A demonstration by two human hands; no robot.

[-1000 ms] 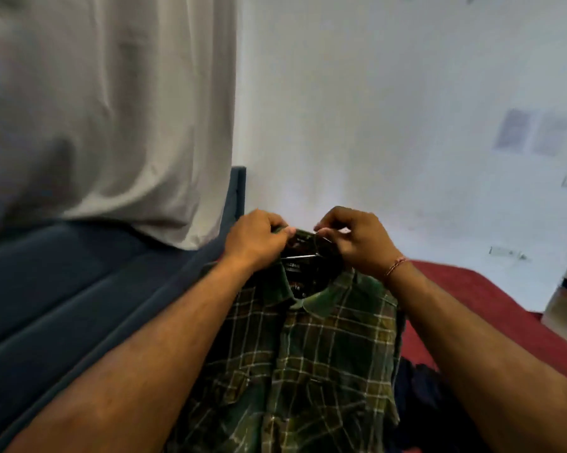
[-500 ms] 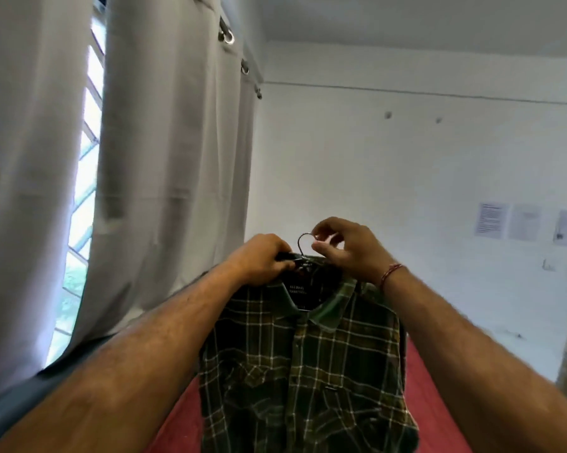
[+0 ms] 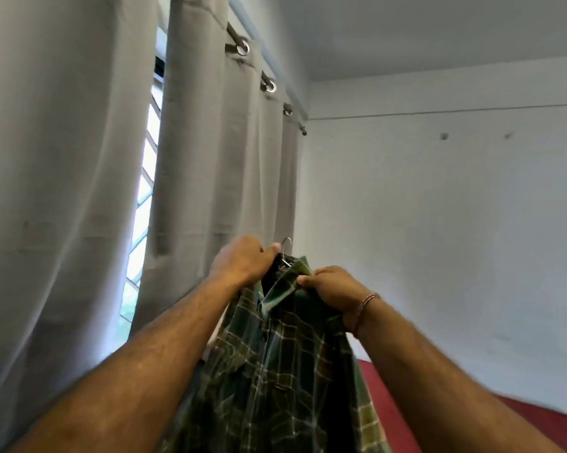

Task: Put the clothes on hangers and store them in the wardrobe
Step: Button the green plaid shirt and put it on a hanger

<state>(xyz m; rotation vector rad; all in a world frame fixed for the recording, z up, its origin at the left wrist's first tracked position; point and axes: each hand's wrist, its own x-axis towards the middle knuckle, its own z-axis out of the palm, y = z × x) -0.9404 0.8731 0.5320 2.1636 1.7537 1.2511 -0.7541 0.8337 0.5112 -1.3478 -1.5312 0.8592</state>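
Both arms are stretched out and up in the middle of the room, and between them hangs a green plaid shirt (image 3: 285, 371), held up at its neck. The left hand (image 3: 241, 261) is curled round the left side of the collar, its thumb lying along the top just beside the metal hook of the hanger (image 3: 286, 248); the fingers are clenched on the cloth there, and whether they also grasp the hanger's shoulder beneath it is hidden by the fabric. The hook pokes up above the collar, just right of that thumb. The right hand (image 3: 333, 289) sits a little lower and nearer, its fingers pinching the right collar flap (image 3: 283, 287), which is folded outward. A thin reddish thread bracelet (image 3: 365, 304) circles the right wrist.

The shirt falls straight down from the two hands, front facing the person, its button placket running down the middle, and its lower part passes out of view at the near edge.

To the left, long grey curtains (image 3: 79, 191) hang from a rod (image 3: 266, 83) by metal eyelets, with a bright strip of window (image 3: 141, 204) showing between two panels. Far off and to the right is a white wall (image 3: 439, 223). A red surface (image 3: 471, 426) shows low on the right; what it belongs to I cannot tell.
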